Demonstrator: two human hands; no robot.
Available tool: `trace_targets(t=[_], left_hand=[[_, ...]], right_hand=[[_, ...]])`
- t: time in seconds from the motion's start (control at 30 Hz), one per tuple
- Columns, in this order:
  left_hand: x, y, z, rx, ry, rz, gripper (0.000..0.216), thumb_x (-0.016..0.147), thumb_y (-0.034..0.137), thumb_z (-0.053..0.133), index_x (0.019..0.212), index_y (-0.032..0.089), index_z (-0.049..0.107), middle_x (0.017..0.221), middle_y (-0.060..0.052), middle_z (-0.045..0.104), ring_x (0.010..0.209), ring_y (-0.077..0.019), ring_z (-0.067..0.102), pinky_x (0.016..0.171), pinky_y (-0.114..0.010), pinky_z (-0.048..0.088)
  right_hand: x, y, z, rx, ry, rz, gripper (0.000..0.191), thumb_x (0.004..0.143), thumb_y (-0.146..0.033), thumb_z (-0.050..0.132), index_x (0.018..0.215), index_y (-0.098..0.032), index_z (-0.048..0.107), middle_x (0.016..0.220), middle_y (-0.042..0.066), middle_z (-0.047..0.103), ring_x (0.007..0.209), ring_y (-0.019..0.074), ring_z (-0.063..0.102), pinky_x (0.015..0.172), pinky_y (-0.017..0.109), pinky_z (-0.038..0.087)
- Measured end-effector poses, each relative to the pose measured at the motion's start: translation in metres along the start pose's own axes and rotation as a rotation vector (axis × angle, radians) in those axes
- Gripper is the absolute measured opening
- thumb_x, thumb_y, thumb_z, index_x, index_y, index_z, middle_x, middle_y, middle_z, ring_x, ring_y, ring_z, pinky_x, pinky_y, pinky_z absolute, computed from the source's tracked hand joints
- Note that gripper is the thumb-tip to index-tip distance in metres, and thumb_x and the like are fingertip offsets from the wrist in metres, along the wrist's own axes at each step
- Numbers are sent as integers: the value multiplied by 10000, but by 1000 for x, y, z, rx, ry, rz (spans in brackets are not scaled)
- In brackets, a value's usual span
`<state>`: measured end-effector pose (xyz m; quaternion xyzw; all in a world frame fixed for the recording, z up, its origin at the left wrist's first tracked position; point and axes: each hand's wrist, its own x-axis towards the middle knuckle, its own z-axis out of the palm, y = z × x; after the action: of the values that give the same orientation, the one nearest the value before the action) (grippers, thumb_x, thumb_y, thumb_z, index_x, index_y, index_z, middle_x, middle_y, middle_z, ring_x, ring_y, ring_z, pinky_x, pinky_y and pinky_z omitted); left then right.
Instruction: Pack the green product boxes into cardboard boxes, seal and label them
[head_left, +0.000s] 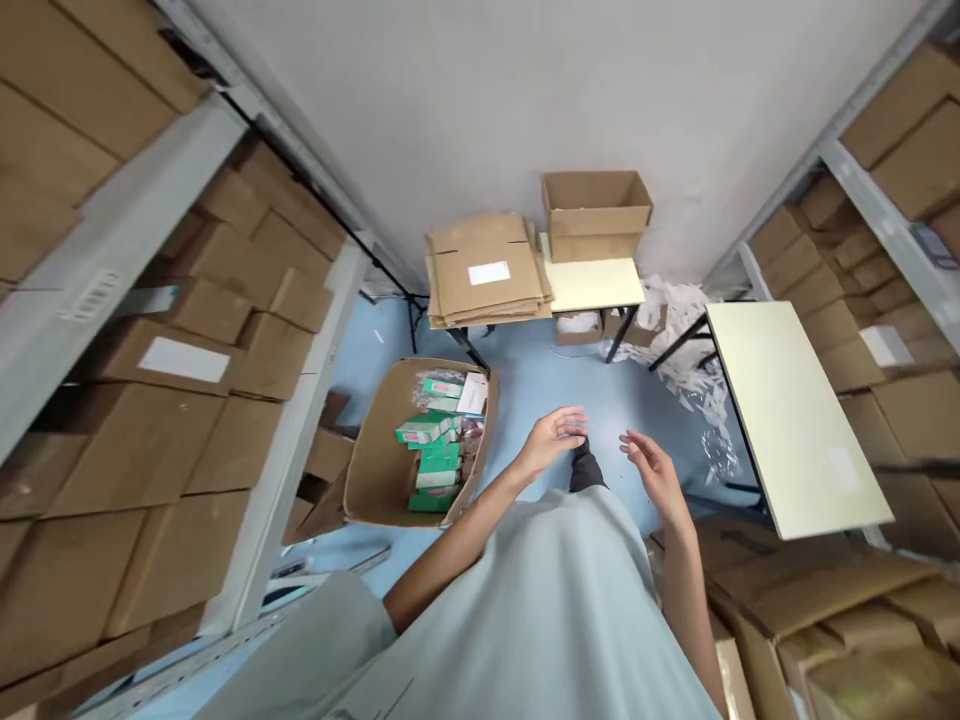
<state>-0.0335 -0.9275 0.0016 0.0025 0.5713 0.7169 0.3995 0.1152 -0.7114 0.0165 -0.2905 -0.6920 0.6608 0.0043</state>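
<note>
My left hand (553,440) is held out in front of my body, fingers apart and nothing in them. To its right, my right hand (649,462) is also raised over the floor, empty, with its fingers loosely stretched. Left of my left hand stands a large open cardboard box (379,440). Inside it lie several green and white small boxes (439,458) and some clear plastic wrapping (435,385). Neither hand touches anything.
Flattened cartons (480,255) are stacked on a low table beside an open carton (596,215). A cream table (795,420) stands at right, with white packing scraps (686,340) on the floor. Shelves of boxes (142,440) line both sides; more cartons (825,590) sit at lower right.
</note>
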Motion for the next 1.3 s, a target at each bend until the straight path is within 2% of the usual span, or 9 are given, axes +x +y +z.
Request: trace_targets(t=[0.13, 0.27, 0.4, 0.5, 0.6, 0.7, 1.0, 1.13, 1.3], left_hand=[[41, 32, -15, -41, 204, 32, 655, 712, 205, 982, 1333, 206, 772, 1322, -147, 810, 1087, -246, 811, 1085, -464, 624], [63, 45, -27, -148, 404, 106, 635, 749, 210, 943, 1358, 203, 763, 1362, -153, 805, 1134, -257, 809, 1108, -475, 620], [56, 40, -53, -263, 605, 165, 624, 761, 222, 925, 1364, 203, 765, 1377, -157, 800, 1144, -262, 804, 1100, -479, 618], [35, 27, -78, -344, 781, 199, 638, 756, 229, 935, 1370, 207, 760, 1375, -159, 796, 1145, -270, 801, 1092, -492, 612], [11, 12, -99, -415, 942, 241, 658, 767, 250, 941, 1394, 213, 744, 1370, -151, 795, 1147, -271, 798, 1096, -503, 613], [-9, 0, -120, -498, 1032, 270, 669, 760, 238, 931, 1399, 211, 736, 1368, -141, 793, 1118, -255, 800, 1106, -502, 617], [-62, -15, -206, -671, 1100, 337, 635, 824, 246, 891, 1436, 229, 722, 1420, -134, 781, 1173, -260, 805, 1140, -505, 619], [-88, -36, -249, -714, 1104, 331, 636, 841, 306, 937, 1433, 223, 722, 1398, -137, 789, 1167, -268, 815, 1122, -496, 636], [-108, -75, -303, -736, 1167, 248, 649, 815, 331, 954, 1410, 206, 729, 1370, -132, 803, 1116, -261, 823, 1087, -482, 652]], right_hand=[[91, -45, 5, -87, -190, -43, 632, 958, -799, 714, 1321, -289, 803, 1379, 170, 832, 1274, 379, 811, 1176, 628, 616], [177, -76, 25, -175, -414, -57, 631, 992, -760, 700, 1374, -263, 769, 1421, 172, 816, 1324, 365, 791, 1220, 613, 586], [247, -87, 80, -298, -732, -44, 650, 987, -761, 708, 1387, -251, 755, 1438, 176, 807, 1339, 365, 785, 1234, 605, 578], [276, -90, 137, -370, -957, -40, 626, 989, -744, 719, 1399, -271, 749, 1459, 159, 798, 1379, 351, 766, 1250, 578, 574], [281, -93, 196, -416, -1126, -40, 588, 1008, -715, 718, 1408, -285, 740, 1471, 140, 793, 1402, 329, 753, 1264, 554, 566], [269, -97, 252, -468, -1248, -36, 566, 1021, -707, 715, 1405, -293, 745, 1463, 124, 798, 1380, 313, 760, 1269, 535, 560], [206, -86, 409, -631, -1486, 32, 591, 1020, -747, 721, 1396, -294, 769, 1476, 102, 795, 1388, 303, 753, 1239, 483, 593], [182, -63, 466, -657, -1513, 95, 577, 1017, -748, 729, 1387, -309, 777, 1445, 94, 808, 1403, 316, 748, 1269, 516, 570], [168, -34, 515, -689, -1558, 238, 591, 1005, -744, 753, 1397, -302, 776, 1443, 101, 813, 1432, 318, 736, 1284, 526, 559]])
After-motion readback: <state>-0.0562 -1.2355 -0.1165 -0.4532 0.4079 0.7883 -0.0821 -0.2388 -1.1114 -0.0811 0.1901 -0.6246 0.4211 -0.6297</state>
